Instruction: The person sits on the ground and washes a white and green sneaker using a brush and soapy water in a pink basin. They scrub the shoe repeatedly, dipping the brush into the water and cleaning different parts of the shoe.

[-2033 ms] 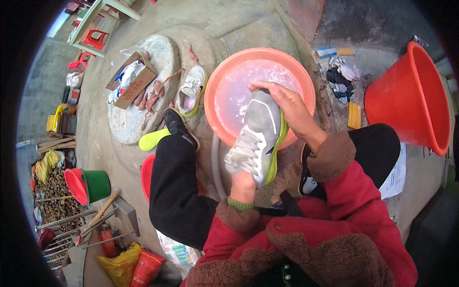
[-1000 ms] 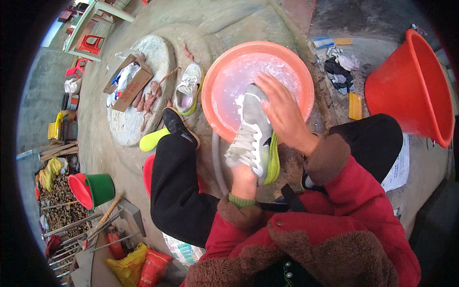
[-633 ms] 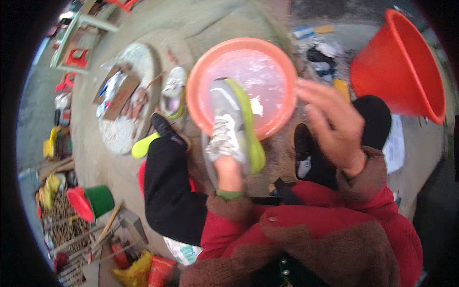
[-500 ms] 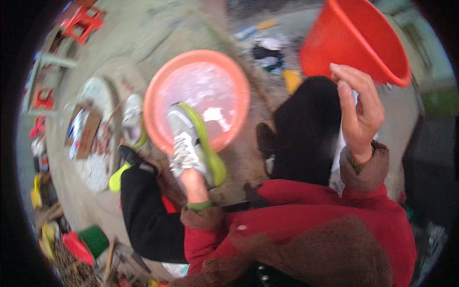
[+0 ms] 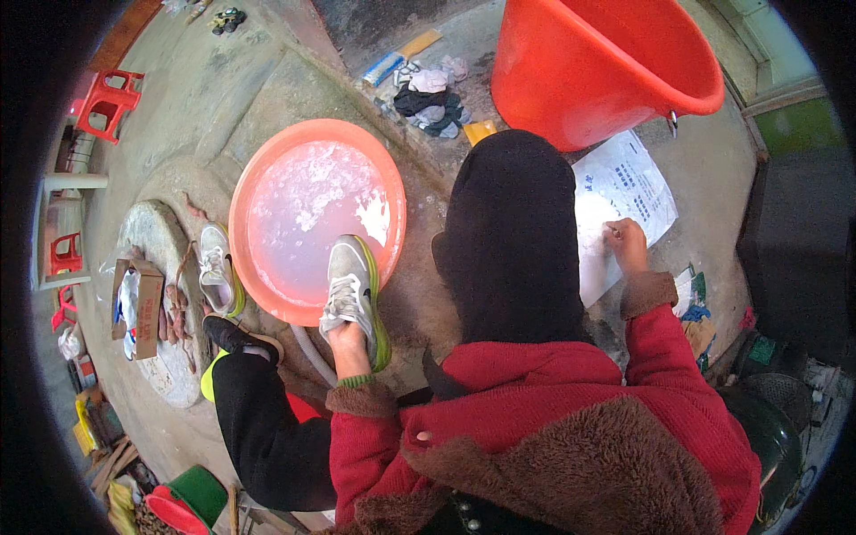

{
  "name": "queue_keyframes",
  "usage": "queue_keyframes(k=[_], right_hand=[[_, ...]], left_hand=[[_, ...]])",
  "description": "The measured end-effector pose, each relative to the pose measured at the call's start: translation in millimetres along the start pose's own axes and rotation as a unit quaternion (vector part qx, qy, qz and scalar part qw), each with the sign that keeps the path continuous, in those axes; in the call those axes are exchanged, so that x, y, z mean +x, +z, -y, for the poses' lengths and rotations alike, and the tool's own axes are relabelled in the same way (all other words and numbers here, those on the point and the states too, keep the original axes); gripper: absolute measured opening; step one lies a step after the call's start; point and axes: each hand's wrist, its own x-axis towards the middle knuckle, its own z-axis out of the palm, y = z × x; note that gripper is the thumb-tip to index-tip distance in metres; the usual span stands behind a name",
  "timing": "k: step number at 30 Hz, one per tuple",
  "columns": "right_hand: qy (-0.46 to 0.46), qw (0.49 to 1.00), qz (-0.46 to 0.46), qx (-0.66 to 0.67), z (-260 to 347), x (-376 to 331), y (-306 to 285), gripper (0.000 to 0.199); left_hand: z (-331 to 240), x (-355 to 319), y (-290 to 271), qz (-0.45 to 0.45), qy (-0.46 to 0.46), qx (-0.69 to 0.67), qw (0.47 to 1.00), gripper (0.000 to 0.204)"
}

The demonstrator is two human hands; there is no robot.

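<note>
One grey-and-white sneaker (image 5: 349,276) with a lime-green sole is being held by the left hand (image 5: 348,348), which is being closed about the shoe at its heel opening; most of the fingers are being hidden by the upper. The toe is being pointed away from the body, over the near rim of an orange basin (image 5: 238,223), in which cloudy, foamy water (image 5: 303,192) is being held. The right hand (image 5: 629,247) is being held out to the right, well apart from the sneaker, above or against a white printed sheet (image 5: 624,178); its fingers are being curled narrowly together, and whether anything is being pinched between them cannot be told.

Just beside the basin, on its left, a second sneaker (image 5: 217,267) of matching colours is being supported by the floor. Farther left, an open carton (image 5: 150,308) is being borne by a round pale slab (image 5: 169,379), with reddish tubers (image 5: 176,312) being strewn alongside. Past the black-clad knee (image 5: 517,232), part of the sheet is being overlapped by a large red tub (image 5: 553,80). Near that tub, a small pile of dark and pale cloth (image 5: 432,98) is being supported by the ground, beside a yellow block (image 5: 479,132).
</note>
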Motion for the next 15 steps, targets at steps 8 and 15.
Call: queue_keyframes(k=[8, 15], right_hand=[[-0.027, 0.976, 0.117, -0.184, -33.4, 11.5, 27.9, 0.016], [0.208, 0.937, 0.074, 0.27, -9.1, 38.3, -24.1, 0.026]], left_hand=[[-9.3, 1.2, -16.1, 0.006, 0.033, -0.002, 0.999, 0.022], [-6.9, 12.0, -10.2, 0.0, 0.149, 0.16, 0.976, 0.023]])
